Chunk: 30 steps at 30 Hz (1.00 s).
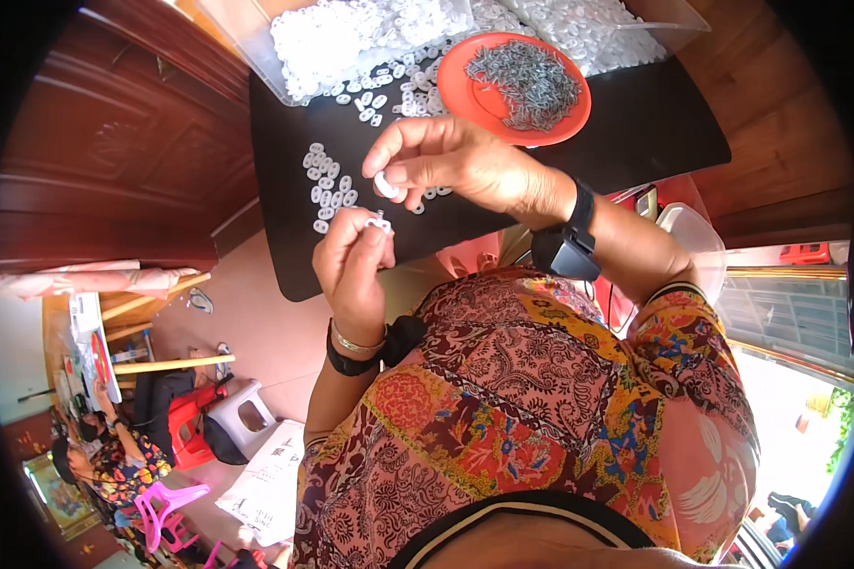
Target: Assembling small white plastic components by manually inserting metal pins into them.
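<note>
My left hand is closed, pinching a small white plastic piece between thumb and fingertips. A tiny grey metal part seems to stick up from that piece. Just above and to the right, my right hand grips a white oval plastic piece with thumb and fingers. The two pieces are close but apart. Loose white oval pieces with two holes lie left of my hands on the dark table. Beyond my right hand, an orange-red plate bears a heap of small grey screws.
Clear bins heaped with white pieces stand along the table's far side, with more pieces spilled before them. A translucent tub is by my right elbow. At lower left are a grey stool, a pink stool and another person.
</note>
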Motion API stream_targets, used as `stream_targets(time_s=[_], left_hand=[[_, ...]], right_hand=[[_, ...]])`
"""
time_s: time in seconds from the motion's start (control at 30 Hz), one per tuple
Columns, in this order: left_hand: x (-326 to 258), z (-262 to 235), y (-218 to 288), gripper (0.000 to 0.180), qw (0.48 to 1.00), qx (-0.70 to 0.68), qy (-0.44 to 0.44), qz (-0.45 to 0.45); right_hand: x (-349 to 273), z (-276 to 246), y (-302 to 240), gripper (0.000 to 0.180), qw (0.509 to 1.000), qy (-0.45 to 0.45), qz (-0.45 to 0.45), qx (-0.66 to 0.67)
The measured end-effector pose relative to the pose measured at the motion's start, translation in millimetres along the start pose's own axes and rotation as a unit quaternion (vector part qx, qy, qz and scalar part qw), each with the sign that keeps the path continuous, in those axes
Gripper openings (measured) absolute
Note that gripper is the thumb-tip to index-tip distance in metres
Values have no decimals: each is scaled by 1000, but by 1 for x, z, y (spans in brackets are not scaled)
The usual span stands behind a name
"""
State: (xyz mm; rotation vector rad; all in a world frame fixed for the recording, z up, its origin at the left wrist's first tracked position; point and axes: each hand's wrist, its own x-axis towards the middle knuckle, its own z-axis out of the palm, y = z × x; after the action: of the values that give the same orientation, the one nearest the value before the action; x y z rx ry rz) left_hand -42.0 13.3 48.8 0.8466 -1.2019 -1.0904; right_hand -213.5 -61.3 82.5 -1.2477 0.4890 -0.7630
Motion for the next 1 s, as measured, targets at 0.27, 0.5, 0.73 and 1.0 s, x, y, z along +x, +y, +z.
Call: stream_targets(time_s=[0.27,0.5,0.73,1.0], left_hand=[[4,18,-11,16,997,18,-71,23],[11,16,-11,17,999,-33,-21,14],[6,15,-9,16,999,19,15,-44],[4,18,-12,16,991,116,30,-63]], right_hand=[[-10,6,35,13,988,67,-109,88],[-16,-2,41,8,991,93,-65,68],[-18,-6,35,10,982,106,5,153],[-20,-8,40,11,987,121,-2,103]])
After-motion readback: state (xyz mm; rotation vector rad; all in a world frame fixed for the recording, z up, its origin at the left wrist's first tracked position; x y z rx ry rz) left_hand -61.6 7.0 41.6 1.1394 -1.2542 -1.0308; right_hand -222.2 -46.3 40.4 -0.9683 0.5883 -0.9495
